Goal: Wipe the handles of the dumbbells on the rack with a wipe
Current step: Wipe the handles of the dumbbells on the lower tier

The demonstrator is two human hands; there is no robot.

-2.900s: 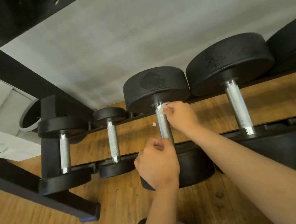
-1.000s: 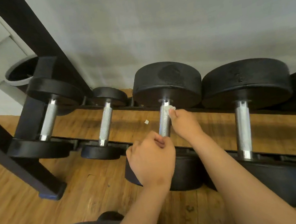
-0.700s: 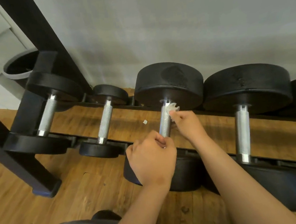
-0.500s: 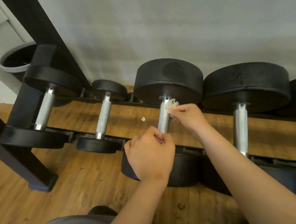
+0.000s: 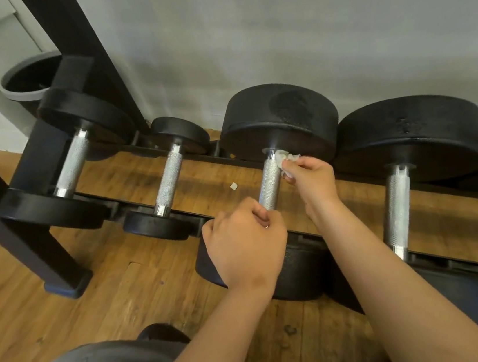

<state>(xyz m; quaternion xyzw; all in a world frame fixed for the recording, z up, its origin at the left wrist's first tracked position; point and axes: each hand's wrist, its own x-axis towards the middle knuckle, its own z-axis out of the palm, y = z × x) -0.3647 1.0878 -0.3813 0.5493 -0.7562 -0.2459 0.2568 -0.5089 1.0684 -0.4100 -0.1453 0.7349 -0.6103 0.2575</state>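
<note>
Firmly the left hand (image 5: 247,249) closes its grip round the knurled steel handle (image 5: 271,178); the right hand (image 5: 311,177) pinches a crumpled white wipe (image 5: 285,157) at its upper end

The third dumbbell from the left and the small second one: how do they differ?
The third dumbbell has much larger black heads than the small second dumbbell. The left grip holds the third's handle low, and the right grip holds a white wipe against its top; nothing touches the second. Both have knurled silver handles.
</note>
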